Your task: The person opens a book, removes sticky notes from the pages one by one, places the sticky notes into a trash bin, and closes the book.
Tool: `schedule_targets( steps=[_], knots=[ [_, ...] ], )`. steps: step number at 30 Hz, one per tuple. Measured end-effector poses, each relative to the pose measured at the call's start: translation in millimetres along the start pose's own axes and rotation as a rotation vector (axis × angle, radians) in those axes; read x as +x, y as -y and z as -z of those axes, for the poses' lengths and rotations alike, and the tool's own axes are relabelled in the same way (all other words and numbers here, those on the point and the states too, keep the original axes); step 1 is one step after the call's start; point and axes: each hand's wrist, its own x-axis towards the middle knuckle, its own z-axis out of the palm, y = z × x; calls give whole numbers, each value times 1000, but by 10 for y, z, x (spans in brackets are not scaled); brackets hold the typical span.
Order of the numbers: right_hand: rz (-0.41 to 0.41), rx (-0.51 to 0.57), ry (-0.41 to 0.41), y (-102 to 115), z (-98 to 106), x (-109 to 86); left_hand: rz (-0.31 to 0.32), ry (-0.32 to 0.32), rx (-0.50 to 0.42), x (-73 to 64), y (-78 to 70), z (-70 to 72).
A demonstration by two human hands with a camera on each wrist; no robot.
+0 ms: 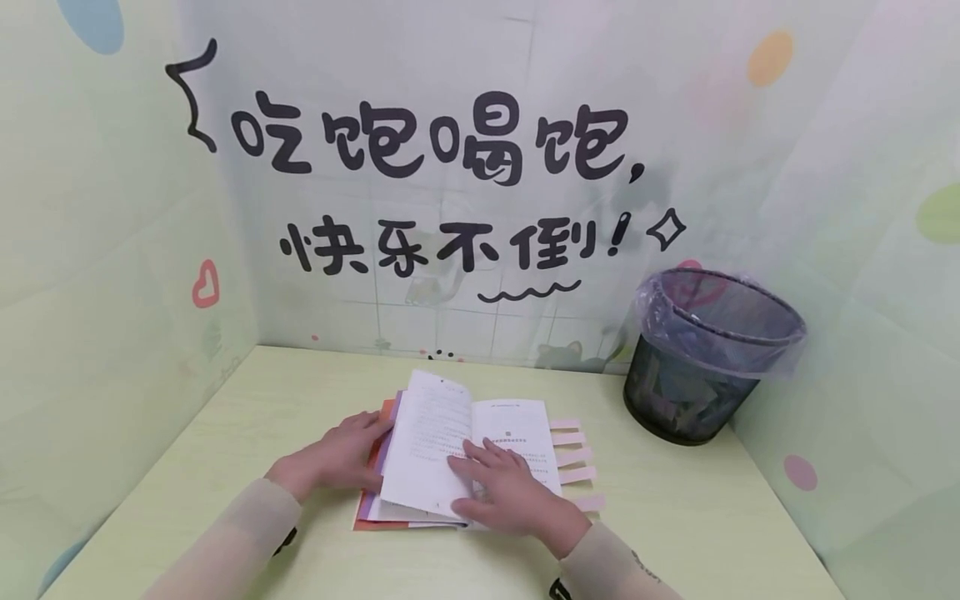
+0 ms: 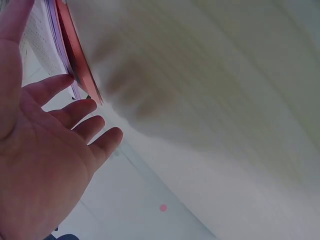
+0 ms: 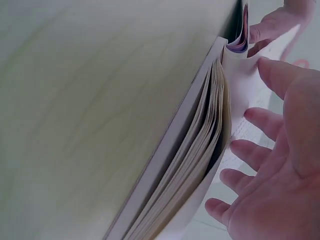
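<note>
An open book (image 1: 517, 421) lies on the table, its printed pages facing up and a left-hand page (image 1: 427, 442) lifted at a slant. Orange and purple cover edges show beneath it on the left. My left hand (image 1: 341, 454) is at that left edge, fingers extended and thumb near the pages; the left wrist view shows its fingertips beside the red-orange cover (image 2: 77, 55). With fingers spread, my right hand (image 1: 510, 492) rests on the right page near the fold. Seen from the right wrist, the page block (image 3: 200, 135) fans slightly apart below that hand's fingers.
Several pink sticky tabs (image 1: 576, 457) stick out from the book's right edge. A black mesh bin (image 1: 686, 392) with a clear plastic liner stands at the table's back right. Printed curtains (image 1: 450, 50) with black lettering enclose the table (image 1: 300, 375) at the back and sides.
</note>
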Motion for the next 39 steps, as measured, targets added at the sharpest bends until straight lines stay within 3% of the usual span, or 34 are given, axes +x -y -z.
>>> schedule_targets(
  steps=[8,14,26,31,39],
  knots=[
    [-10,-36,27,91,-43,20,71,20,-25,-55,15,109],
    [-27,-73,22,115,-99,79,-4,-18,25,14,-101,167],
    [-37,-116,-7,185,-150,106,-62,51,-99,161,-438,19],
    [-32,-136,-15,181,-169,114,-97,94,-130,217,-493,-27],
    [-35,-126,6,169,-140,111,-67,141,-120,242,-538,-76]
  ],
)
